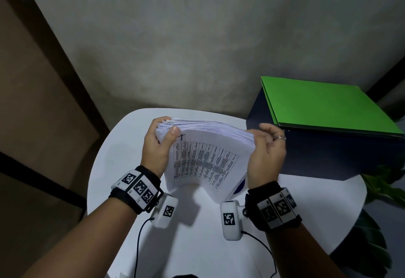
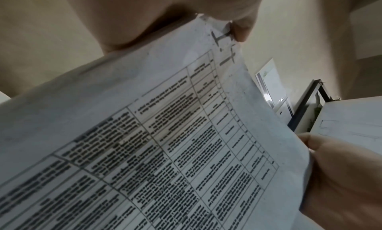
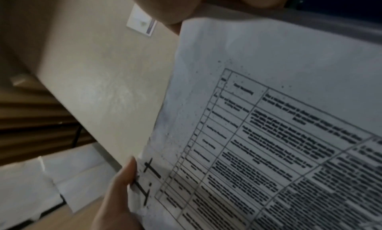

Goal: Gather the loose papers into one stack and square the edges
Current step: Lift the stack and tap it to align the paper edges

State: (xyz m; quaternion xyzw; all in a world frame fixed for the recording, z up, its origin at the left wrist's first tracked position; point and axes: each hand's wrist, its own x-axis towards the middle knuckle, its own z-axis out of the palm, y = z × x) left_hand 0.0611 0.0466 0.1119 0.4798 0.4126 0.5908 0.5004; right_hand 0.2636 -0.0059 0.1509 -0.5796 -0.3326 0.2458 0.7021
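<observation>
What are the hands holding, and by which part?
Both hold the stack of papers, which is bowed. The left hand pinches its left edge near the top corner; the right hand clasps its right edge.

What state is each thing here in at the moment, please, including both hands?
paper stack: gathered, held on edge and bowed, upper left corner fanned, not yet square.
left hand: grips the stack's left side, thumb on the front sheet.
right hand: holds the stack's right edge.
dark box: standing on the white table.
green folder: closed, lying flat on the dark box.
</observation>
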